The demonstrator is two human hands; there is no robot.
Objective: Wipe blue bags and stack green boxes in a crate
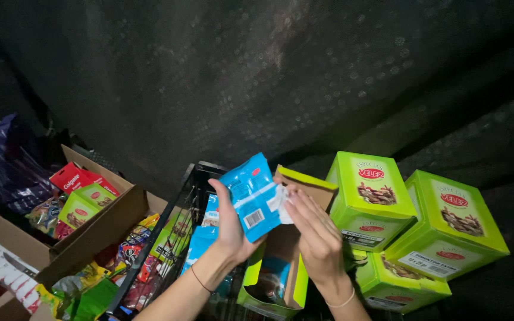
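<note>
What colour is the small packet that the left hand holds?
The packet in the left hand is light blue with a white strip, seen in the head view.

The scene is dim overall. The dark wall (281,77) filling the upper two thirds shows heavy sensor noise and a faint mottled pattern of pale dots, with little detail. Light falls from near the camera onto the lower middle, so the glossy lime-green cardboard boxes (414,220) and the shiny blue plastic packet (251,193) look bright and saturated, with slight sheen on their faces. The corners sink into near black. The brown cardboard carton (99,229) at the left is softer and dimmer. Straight edges bow slightly toward the frame borders.
</note>
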